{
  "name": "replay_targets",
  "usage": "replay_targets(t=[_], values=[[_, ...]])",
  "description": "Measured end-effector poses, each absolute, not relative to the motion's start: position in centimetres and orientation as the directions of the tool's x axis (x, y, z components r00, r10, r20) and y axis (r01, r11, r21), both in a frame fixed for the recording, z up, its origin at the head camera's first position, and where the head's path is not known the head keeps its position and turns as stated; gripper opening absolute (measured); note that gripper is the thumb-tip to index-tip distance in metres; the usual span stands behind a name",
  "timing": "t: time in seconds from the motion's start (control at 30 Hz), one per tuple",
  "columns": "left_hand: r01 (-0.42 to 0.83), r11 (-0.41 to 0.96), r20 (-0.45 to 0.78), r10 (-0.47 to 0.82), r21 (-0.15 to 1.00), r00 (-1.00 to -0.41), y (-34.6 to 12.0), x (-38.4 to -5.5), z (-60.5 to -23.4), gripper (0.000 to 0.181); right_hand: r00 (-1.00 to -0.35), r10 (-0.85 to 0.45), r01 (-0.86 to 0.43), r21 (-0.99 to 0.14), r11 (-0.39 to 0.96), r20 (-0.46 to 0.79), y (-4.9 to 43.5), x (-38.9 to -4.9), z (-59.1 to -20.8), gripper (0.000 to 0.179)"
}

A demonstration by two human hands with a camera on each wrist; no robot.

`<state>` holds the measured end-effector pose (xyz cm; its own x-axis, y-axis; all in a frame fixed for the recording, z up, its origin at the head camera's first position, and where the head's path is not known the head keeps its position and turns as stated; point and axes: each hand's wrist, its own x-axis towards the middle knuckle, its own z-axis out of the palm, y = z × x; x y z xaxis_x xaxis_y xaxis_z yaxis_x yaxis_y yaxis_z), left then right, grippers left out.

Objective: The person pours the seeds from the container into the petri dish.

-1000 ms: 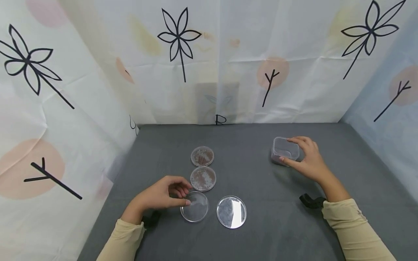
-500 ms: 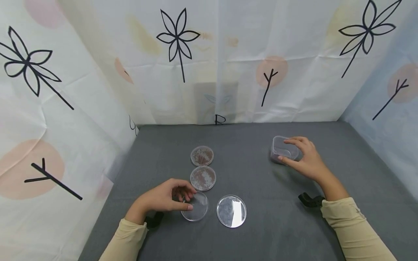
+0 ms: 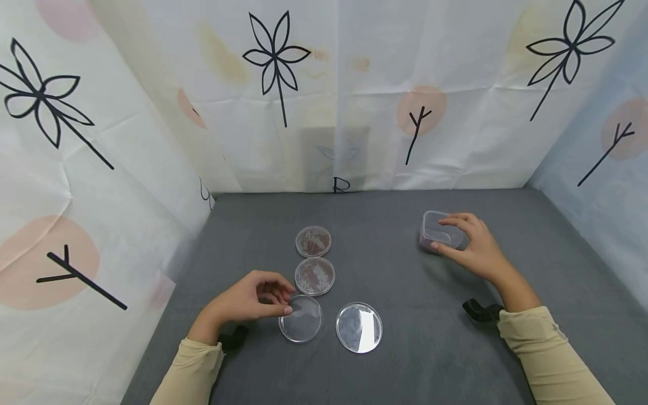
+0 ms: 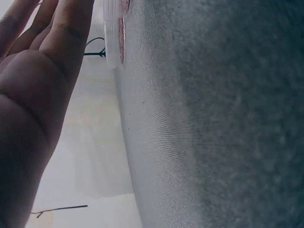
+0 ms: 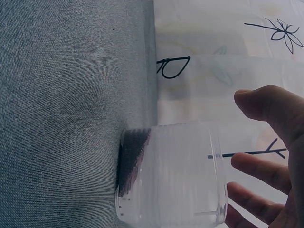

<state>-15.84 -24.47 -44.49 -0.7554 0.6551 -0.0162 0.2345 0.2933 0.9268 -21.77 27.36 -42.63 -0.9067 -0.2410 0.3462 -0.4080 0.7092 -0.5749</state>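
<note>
A clear plastic tub [image 3: 427, 228] stands upright at the right, with dark purplish-brown grains [image 5: 133, 161] low inside. My right hand [image 3: 476, 247] hovers at its open rim, thumb and fingers spread; in the right wrist view the thumb is well apart from the tub, and whether a fingertip touches the rim I cannot tell. My left hand [image 3: 250, 298] is held loosely curved over the left edge of a clear round dish [image 3: 304, 323], nothing visible in its grasp. Behind that dish, two round dishes [image 3: 315, 277] [image 3: 313, 242] with reddish-brown grains form a row.
Another clear round dish or lid [image 3: 359, 328], reflecting light, lies right of the near dish. A dark grey cloth [image 3: 395, 365] covers the table. Patterned white curtains [image 3: 379, 140] enclose its back and sides. Dark wrist-camera mounts [image 3: 482, 311] sit at both wrists.
My left hand shifted right over the clear dish, then drew back left to its edge. My right fingertips moved slightly inward over the tub's rim. The dishes stayed where they were.
</note>
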Motion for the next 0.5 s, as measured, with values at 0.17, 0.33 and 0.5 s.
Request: replay_targets(t=[0.17, 0.33, 0.5], values=[[0.23, 0.267, -0.014, 0.681, 0.936, -0.732, -24.36, -15.88, -44.65, 0.04, -0.911, -0.24, -0.4, -0.576, 0.713, 0.336, 27.25, -21.69, -42.58, 0.053], [0.246, 0.255, -0.002, 0.698, 0.935, -0.716, -24.15, -15.87, -44.95, 0.039, -0.923, -0.217, -0.369, -0.574, 0.731, 0.318, 27.39, -22.0, -42.81, 0.071], [0.268, 0.25, 0.016, 0.702, 0.931, -0.712, -24.15, -15.92, -44.97, 0.038, -0.957, -0.194, -0.286, -0.588, 0.757, 0.216, 27.82, -22.25, -43.09, 0.1]])
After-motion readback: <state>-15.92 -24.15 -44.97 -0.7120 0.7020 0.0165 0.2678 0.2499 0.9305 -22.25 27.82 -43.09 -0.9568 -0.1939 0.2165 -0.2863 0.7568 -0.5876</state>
